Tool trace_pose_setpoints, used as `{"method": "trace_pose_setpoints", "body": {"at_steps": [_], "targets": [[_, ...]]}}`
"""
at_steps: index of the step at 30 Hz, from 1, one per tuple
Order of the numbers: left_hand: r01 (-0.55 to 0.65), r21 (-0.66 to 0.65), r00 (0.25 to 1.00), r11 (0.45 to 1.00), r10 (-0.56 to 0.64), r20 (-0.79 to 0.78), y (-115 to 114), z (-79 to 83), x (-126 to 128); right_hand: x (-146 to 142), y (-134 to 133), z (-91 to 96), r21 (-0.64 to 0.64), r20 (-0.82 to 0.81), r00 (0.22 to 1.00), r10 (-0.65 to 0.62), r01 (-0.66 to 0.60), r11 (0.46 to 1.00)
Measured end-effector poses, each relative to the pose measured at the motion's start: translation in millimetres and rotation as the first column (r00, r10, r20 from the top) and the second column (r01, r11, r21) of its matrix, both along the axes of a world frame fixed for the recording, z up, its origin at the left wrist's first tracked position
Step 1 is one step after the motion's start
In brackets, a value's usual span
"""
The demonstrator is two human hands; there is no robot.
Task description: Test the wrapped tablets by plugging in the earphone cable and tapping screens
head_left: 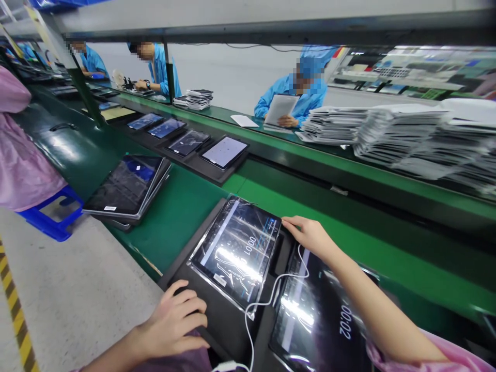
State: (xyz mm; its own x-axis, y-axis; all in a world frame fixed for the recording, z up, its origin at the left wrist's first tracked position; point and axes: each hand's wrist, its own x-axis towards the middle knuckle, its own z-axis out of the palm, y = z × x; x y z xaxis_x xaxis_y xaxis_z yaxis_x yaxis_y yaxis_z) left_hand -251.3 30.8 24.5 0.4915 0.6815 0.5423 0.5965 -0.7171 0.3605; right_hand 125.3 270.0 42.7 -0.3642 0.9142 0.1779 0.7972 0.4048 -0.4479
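A tablet in clear film lies on a black foam tray, its lit screen reading 00:01. My right hand is closed in a pinch at the tablet's far right corner. A white cable runs up under that hand, apparently to the pinched fingers; its end is hidden there. The cable also loops past the tablet's near edge. My left hand rests with fingers apart on the tray's near left side, holding nothing. Under my right forearm, a second tablet shows 00:02, partly covered by the arm.
Stacked tablets sit left on the green bench. More tablets lie in black trays behind. Across the bench, a co-worker holds a white sheet-like item beside tall white stacks. At far left are a person in pink and a blue stool.
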Motion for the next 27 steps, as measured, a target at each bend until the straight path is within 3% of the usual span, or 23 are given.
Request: {"method": "trace_pose_setpoints", "body": {"at_steps": [12, 18, 21, 24, 27], "targets": [[-0.001, 0.0, 1.0, 1.0, 0.001, -0.004, -1, -3.8, 0, 6, 11, 1.9, -0.221, -0.095, 0.995, -0.039, 0.017, 0.975], [0.016, 0.025, 1.0, 1.0, -0.016, 0.019, 2, -0.7, 2, 5, 14, 4.4, -0.262, -0.085, 0.996, -0.022, -0.001, 0.965], [0.021, 0.019, 1.0, 1.0, -0.021, 0.012, 2, -1.4, 1, 2, 14, 9.5, -0.236, -0.067, 0.998, 0.002, -0.017, 0.972], [0.022, 0.019, 0.999, 1.0, -0.023, 0.024, 3, -0.9, 1, 8, 4, 28.5, -0.131, -0.037, 0.999, 0.019, -0.023, 0.991], [0.039, 0.009, 0.999, 0.999, -0.04, 0.036, 8, 3.9, 3, 31, -43, 59.7, 0.078, -0.103, 0.988, -0.113, 0.121, 0.99]]}}
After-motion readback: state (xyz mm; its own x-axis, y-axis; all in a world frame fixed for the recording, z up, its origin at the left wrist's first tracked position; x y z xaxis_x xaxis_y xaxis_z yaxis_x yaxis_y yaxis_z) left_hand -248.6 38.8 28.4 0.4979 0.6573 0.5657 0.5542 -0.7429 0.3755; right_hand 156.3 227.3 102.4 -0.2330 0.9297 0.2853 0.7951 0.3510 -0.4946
